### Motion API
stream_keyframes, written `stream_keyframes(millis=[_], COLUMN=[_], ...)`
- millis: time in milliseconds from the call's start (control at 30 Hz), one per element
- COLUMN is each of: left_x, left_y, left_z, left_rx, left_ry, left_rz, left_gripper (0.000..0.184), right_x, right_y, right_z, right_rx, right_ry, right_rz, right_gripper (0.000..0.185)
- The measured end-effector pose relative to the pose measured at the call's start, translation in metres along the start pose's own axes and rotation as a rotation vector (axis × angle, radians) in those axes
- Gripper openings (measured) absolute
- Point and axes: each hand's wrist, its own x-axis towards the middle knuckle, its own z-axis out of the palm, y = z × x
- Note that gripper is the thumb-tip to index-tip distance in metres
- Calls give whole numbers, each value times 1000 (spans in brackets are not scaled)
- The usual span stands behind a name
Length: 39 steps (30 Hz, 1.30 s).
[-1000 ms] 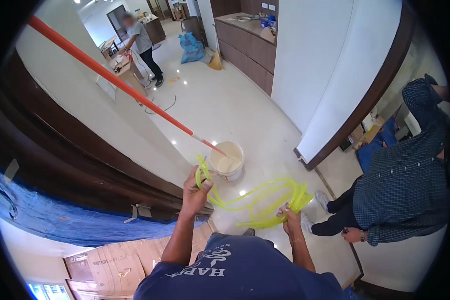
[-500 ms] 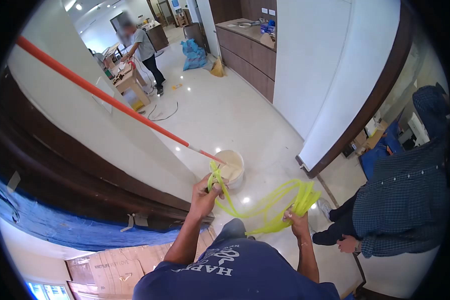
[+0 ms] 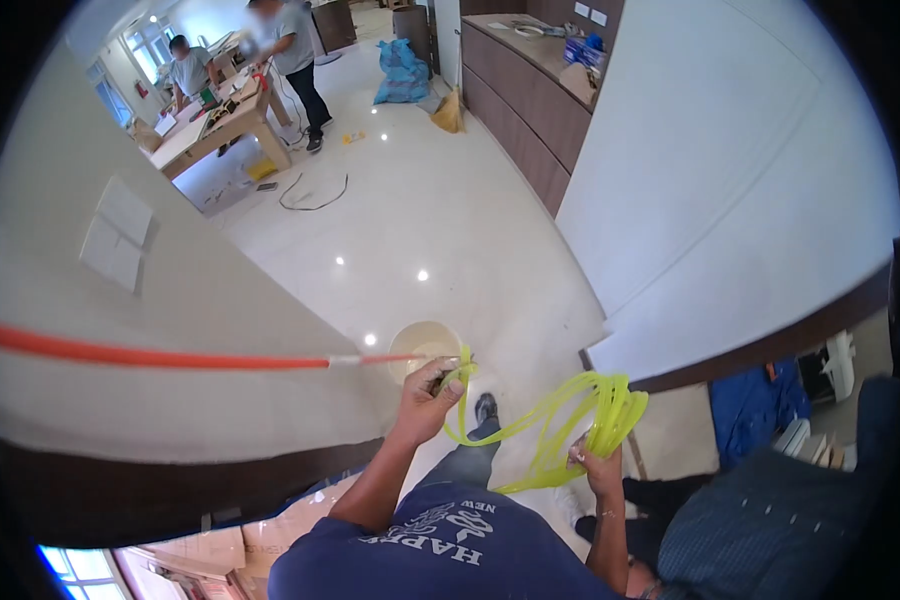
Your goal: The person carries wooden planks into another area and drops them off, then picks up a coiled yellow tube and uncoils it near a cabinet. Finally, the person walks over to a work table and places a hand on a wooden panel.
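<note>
Pinching yellow-green flexible plastic tubing [image 3: 624,408] in left hand [image 3: 428,402]; gripping bunched loops [image 3: 602,436] in right hand [image 3: 600,470]; seemingly part-gathered, with slack between.

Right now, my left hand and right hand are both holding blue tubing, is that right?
Not quite: the tubing is yellow-green, not blue, as the head view shows. Your left hand and right hand do both hold it.

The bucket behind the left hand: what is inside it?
A pale interior shows in the bucket; the orange pole runs across its opening. The left hand covers the lower part.
</note>
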Motion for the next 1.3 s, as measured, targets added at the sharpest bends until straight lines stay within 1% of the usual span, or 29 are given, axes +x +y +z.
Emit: stream_keyframes(millis=[33,133,167,267,367,533,700,767,833,933,967,1100,1200,1300], left_x=[24,94,116,183,236,299,373,403,436,474,485,511,534,555], left_y=[-6,-14,-11,-12,3,6,-8,-7,-7,-8,-6,-3,-6,-7], left_z=[6,17,22,22,34,31,26,26,26,23,21,1,-25,-64], left_rx=[-30,-112,-121,31,143,244,295,299,307,332,347,387,355,362], left_ry=[15,-39,-53,-78,-96,-67,16,47,126,208,233,373,561,772], left_rz=[44,67,123,190,242,192,178,199,202,213,219,250,330,338], left_gripper=[38,37,33,30,36,39,38,38,39,38,38,37,33,36], right_x=[23,89,109,168,216,301,421,471,524,595,620,699,755,796], right_y=[-4,-29,-40,-62,-80,-101,-91,-83,-95,-105,-107,-116,-123,-137], right_z=[-4,-13,-13,-22,-25,-20,-42,-43,-32,-18,-14,23,66,129], right_rx=[-16,3,19,-8,-38,19,119,104,100,129,101,56,21,21], right_ry=[27,63,72,69,85,113,-27,-46,-75,-210,-281,-424,-515,-586], right_rz=[13,54,45,13,2,-68,-88,-50,-25,6,6,97,85,110], right_gripper=[27,27,27,29,31,32,28,27,24,23,21,18,15,14])
